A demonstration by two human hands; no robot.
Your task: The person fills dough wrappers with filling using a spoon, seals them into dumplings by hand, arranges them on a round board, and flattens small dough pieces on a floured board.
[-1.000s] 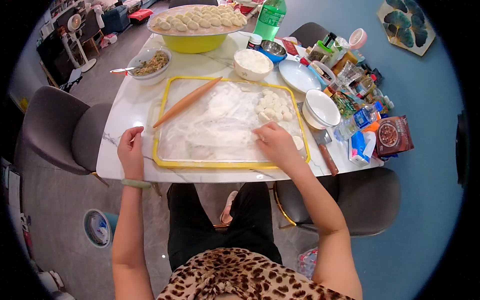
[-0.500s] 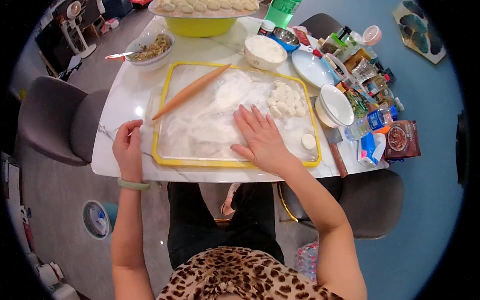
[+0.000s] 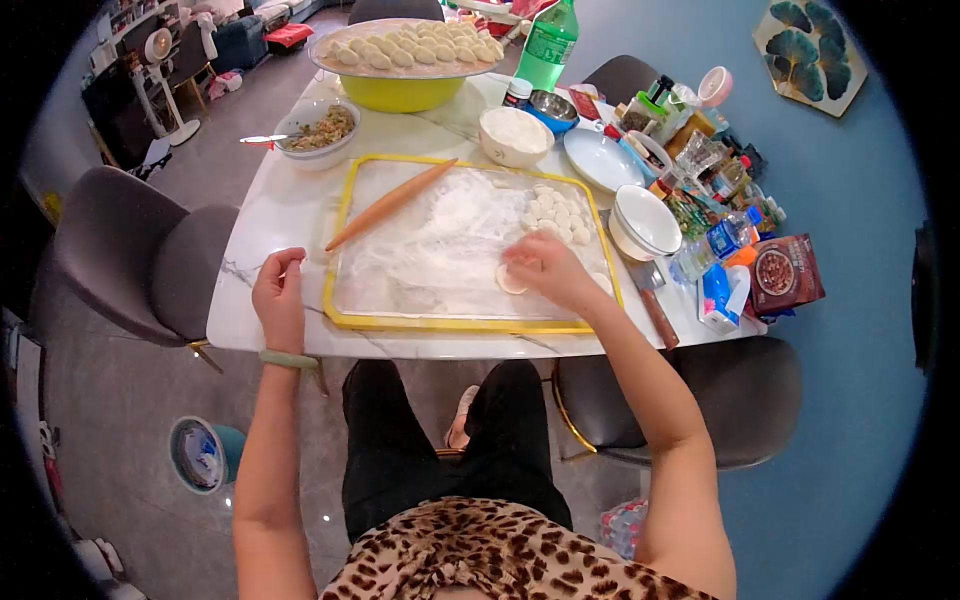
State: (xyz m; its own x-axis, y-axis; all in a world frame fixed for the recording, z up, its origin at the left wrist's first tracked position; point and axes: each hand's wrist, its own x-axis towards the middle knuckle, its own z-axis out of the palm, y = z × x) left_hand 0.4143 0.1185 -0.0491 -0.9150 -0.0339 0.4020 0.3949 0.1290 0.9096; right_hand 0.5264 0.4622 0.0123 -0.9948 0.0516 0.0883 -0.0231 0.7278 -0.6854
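A floured board (image 3: 400, 270) with a yellow rim lies before me. My right hand (image 3: 545, 268) is over its right part, fingers curled together at a flat dough disc (image 3: 511, 279); whether they grip it is hidden. Just behind that hand is a cluster of small dough pieces (image 3: 555, 212). Another pale disc is partly hidden by my right wrist. My left hand (image 3: 280, 284) rests by the board's left edge, its fingers closed, and anything between them is too small to make out. The wooden rolling pin (image 3: 392, 205) lies diagonally across the board's back left.
Behind the board stand a filling bowl (image 3: 318, 133), a flour bowl (image 3: 515, 137) and a tray of dumplings (image 3: 405, 50) on a yellow basin. To the right are a white bowl (image 3: 644, 223), a knife (image 3: 655, 306), bottles and a snack bag (image 3: 786, 274).
My right hand pressed flat on the board half a second ago; now its fingers are curled, and a flattened disc shows beside them. My left hand stays beside the board.
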